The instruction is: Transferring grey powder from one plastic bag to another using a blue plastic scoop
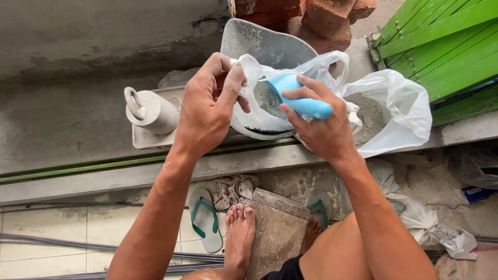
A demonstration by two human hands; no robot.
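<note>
The right hand (324, 129) is closed around a light blue handle (303, 101), its far end buried inside a white plastic bag (399, 103) of grey powder. The left hand (210, 106) pinches the bag's rim between thumb and fingers, holding its mouth open. The bag sits on a concrete ledge (104, 179), beside a grey metal weight (150, 110) on a tray.

A raised grey concrete ledge (78, 124) carries a white plastic bag of grey powder (394, 111), a grey cylindrical weight with a ring handle (151, 110) and red bricks (327, 18). The tiled floor (62, 228) below bears green-strapped sandals (205, 218), a crumpled rag (233, 189) and a worn wooden block (275, 228).
</note>
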